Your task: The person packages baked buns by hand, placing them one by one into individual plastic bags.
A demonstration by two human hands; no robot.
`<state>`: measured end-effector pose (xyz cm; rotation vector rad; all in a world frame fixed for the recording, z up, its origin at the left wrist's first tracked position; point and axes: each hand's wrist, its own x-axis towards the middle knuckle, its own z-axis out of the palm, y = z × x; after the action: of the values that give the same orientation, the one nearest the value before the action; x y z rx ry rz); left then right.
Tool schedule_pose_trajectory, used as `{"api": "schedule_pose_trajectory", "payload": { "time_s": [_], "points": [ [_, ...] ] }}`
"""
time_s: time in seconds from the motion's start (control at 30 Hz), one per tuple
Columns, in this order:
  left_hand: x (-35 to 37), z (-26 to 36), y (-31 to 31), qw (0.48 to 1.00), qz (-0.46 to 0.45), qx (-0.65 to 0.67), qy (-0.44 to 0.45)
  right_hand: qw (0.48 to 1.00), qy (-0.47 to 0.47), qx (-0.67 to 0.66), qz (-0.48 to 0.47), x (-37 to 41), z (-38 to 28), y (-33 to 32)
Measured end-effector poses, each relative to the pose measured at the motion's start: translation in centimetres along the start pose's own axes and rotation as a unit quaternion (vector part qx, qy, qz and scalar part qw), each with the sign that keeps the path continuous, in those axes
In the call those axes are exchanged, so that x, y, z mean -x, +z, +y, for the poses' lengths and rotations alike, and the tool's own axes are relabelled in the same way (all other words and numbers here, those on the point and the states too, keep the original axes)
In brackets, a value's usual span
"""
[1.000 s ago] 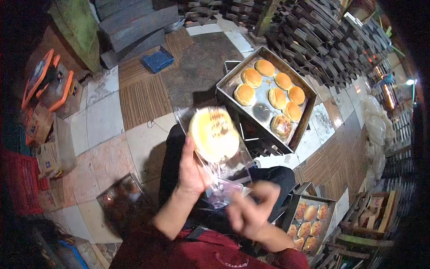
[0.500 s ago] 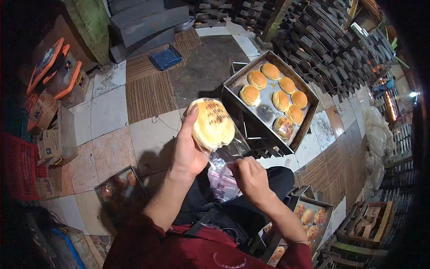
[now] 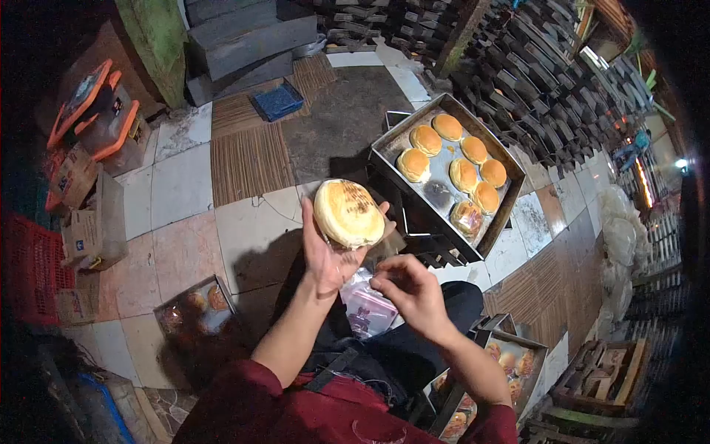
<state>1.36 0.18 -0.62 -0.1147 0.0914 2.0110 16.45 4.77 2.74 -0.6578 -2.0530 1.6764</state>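
Observation:
On the upturned palm of my left hand (image 3: pixel 329 251) sits a round bun (image 3: pixel 347 213), pale at the sides with dark scorch marks on top. The fingers of that hand curl up around its far side. My right hand (image 3: pixel 414 296) is just below and to the right, thumb and forefinger drawn together in a pinch. Whatever lies between those fingertips is too small or see-through to make out. Under the fingertips, a stack of clear plastic bags (image 3: pixel 370 311) with pink and purple print rests on my lap.
A metal tray (image 3: pixel 510 211) of several golden buns, one of them wrapped, stands ahead to the right. Another tray (image 3: pixel 543 351) with wrapped buns is by my right side. A dark tray (image 3: pixel 164 303) sits on the floor at left, near a red crate (image 3: pixel 37 274) and cardboard boxes.
My left hand has turned more palm-up and lowered slightly, with the bun lying flatter on it. The right-hand fingers have loosened from a tight fist into a pinch.

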Motion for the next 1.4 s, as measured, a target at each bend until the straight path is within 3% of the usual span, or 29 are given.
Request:
{"api": "schedule_pose_trajectory", "payload": {
  "time_s": [0.07, 0.1, 0.2, 0.3, 0.33, 0.37, 0.4, 0.43, 0.5, 0.57, 0.6, 0.63, 0.67, 0.7, 0.73, 0.77, 0.83, 0.9, 0.97, 1.03, 1.07, 1.1, 1.13, 1.17, 1.23, 1.27, 1.3, 1.37, 1.4],
  "points": [
    [-0.2, -0.4, -0.6, 1.0, 0.023, 0.006, 0.012, 0.973, -0.097, 0.211, -0.012, 0.5, 0.1, -0.2],
    [-0.3, -0.3, -0.9, 1.0, 0.023, -0.019, 0.009, 0.972, -0.094, 0.213, -0.014, 0.4, 0.4, -0.5],
    [-0.7, 0.3, -1.0, 0.999, 0.001, -0.035, -0.005, 0.882, -0.279, 0.379, -0.027, -0.3, 2.0, -1.2],
    [-0.9, 0.1, 0.2, 0.998, 0.03, -0.045, 0.023, 0.852, -0.177, 0.489, -0.054, -0.6, 1.4, -0.6],
    [-1.0, 0.1, 0.1, 0.995, 0.048, -0.071, 0.054, 0.884, -0.076, 0.449, -0.102, -0.4, 0.4, -0.3],
    [-1.1, 0.1, 0.1, 0.989, 0.067, -0.096, 0.086, 0.872, 0.004, 0.425, -0.242, -0.4, 0.1, -0.2],
    [-0.9, 0.2, 0.7, 0.981, 0.121, -0.103, 0.107, 0.839, -0.063, 0.256, -0.476, 1.0, 2.3, -0.4],
    [-1.6, 1.2, 0.3, 0.982, 0.143, -0.081, 0.088, 0.769, 0.067, -0.03, -0.635, 2.2, -1.0, 0.6],
    [-1.8, 2.4, 0.0, 0.975, 0.133, -0.107, 0.14, 0.765, 0.092, 0.033, -0.636, 2.0, -3.0, -0.3],
    [-1.2, 2.6, -0.3, 0.981, 0.12, -0.074, 0.134, 0.747, 0.155, 0.152, -0.628, 2.3, -3.7, -2.0],
    [-0.6, 2.1, -0.7, 0.992, 0.099, -0.031, 0.072, 0.86, 0.032, 0.289, -0.42, 1.9, -2.0, -3.3],
    [0.1, 1.4, -1.0, 0.997, 0.074, 0.014, 0.013, 0.893, -0.097, 0.403, -0.175, 0.9, -1.0, -4.1],
    [1.4, -0.1, -1.3, 0.998, 0.055, 0.008, -0.008, 0.907, -0.122, 0.389, -0.106, 0.2, -0.9, -4.3],
    [2.4, -1.2, -3.4, 0.98, -0.081, 0.101, -0.149, 0.916, -0.148, 0.371, -0.036, -0.6, -1.2, -4.0],
    [5.5, -3.0, -3.7, 0.96, -0.022, 0.099, -0.262, 0.972, -0.165, 0.166, -0.018, -1.2, 0.2, -3.2],
    [9.0, -4.7, -3.4, 0.923, 0.041, 0.099, -0.371, 0.984, -0.17, -0.047, -0.001, -1.3, 1.7, -2.6],
    [14.1, -5.1, 0.0, 0.821, 0.042, 0.076, -0.564, 0.965, 0.07, -0.254, -0.008, -1.0, 2.1, -2.4],
    [15.3, -2.6, 0.7, 0.82, -0.324, 0.09, -0.463, 0.877, 0.202, -0.43, -0.066, -0.7, 4.7, -0.5],
    [13.4, 3.3, 1.7, 0.725, -0.481, -0.24, -0.431, 0.852, 0.303, -0.42, -0.076, 1.5, 7.2, 3.0],
    [12.9, 6.4, -6.1, 0.793, -0.493, -0.188, -0.305, 0.955, 0.25, -0.134, -0.084, 3.6, 9.6, 5.9],
    [13.8, 7.6, -5.7, 0.919, -0.219, -0.297, -0.14, 0.976, 0.206, -0.061, -0.034, 5.4, 12.3, 7.2],
    [14.4, 8.3, -5.1, 0.926, 0.081, -0.367, 0.04, 0.985, 0.166, -0.041, -0.002, 5.8, 11.9, 7.6],
    [13.6, 7.3, -5.7, 0.82, 0.191, -0.527, 0.116, 0.985, 0.167, -0.016, 0.03, 5.7, 11.4, 7.7],
    [12.4, 6.0, -6.7, 0.669, 0.288, -0.66, 0.184, 0.984, 0.166, 0.009, 0.065, 5.3, 11.1, 7.8],
    [11.8, 4.8, -8.2, 0.613, 0.21, -0.746, 0.155, 0.971, 0.211, -0.033, 0.105, 3.5, 11.9, 8.0],
    [10.9, 4.7, -8.7, 0.612, 0.216, -0.757, 0.079, 0.98, 0.172, 0.043, 0.095, 2.1, 11.8, 7.9],
    [10.3, 4.7, -8.0, 0.613, 0.212, -0.757, 0.077, 0.975, 0.21, 0.005, 0.069, 1.0, 11.7, 7.5],
    [9.0, 4.8, -5.4, 0.643, 0.209, -0.732, 0.084, 0.975, 0.193, -0.051, 0.101, -0.1, 8.7, 7.2],
    [9.5, 4.9, -4.5, 0.678, 0.154, -0.707, 0.13, 0.99, 0.085, 0.042, 0.109, 0.6, 6.5, 6.4]
  ]
}}
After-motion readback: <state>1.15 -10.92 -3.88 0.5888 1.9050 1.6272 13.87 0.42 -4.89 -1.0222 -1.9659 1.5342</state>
